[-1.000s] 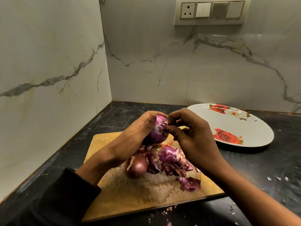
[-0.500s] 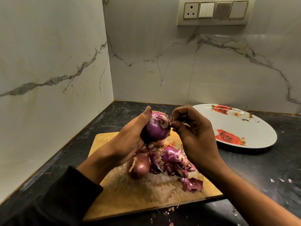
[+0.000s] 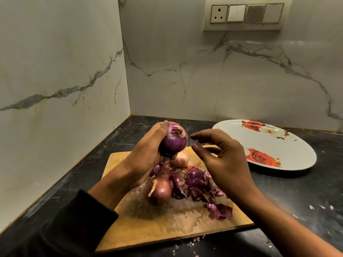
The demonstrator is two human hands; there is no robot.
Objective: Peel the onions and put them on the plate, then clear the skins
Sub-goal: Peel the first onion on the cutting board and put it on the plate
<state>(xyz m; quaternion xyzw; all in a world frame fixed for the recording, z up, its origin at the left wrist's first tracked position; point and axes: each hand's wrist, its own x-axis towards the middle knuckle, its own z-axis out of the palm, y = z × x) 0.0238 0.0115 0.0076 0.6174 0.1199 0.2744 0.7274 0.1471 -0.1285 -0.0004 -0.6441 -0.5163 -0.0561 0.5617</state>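
Note:
My left hand [image 3: 146, 156] grips a shiny purple peeled onion [image 3: 173, 140] above the wooden cutting board [image 3: 148, 223]. Just to its right hovers my right hand [image 3: 220, 158], fingers loosely spread, a small gap away from the onion and holding nothing. Two unpeeled onions lie on the board: a reddish-brown one [image 3: 160, 190] near the front and a paler one [image 3: 180, 160] partly hidden under the held onion. A heap of purple skins [image 3: 196, 184] lies beside them, with one loose skin [image 3: 220, 211] nearer the front. A white plate with red roses [image 3: 289, 158] sits to the right.
The board lies on a dark stone counter [image 3: 297, 201] in a corner between two marble walls. Small skin crumbs [image 3: 193, 240] are scattered on the counter before the board. A switch and socket panel [image 3: 245, 13] is on the back wall.
My right hand has let go of the onion's top and drawn slightly right, fingers opening. My left hand has turned the onion and lifted it a little.

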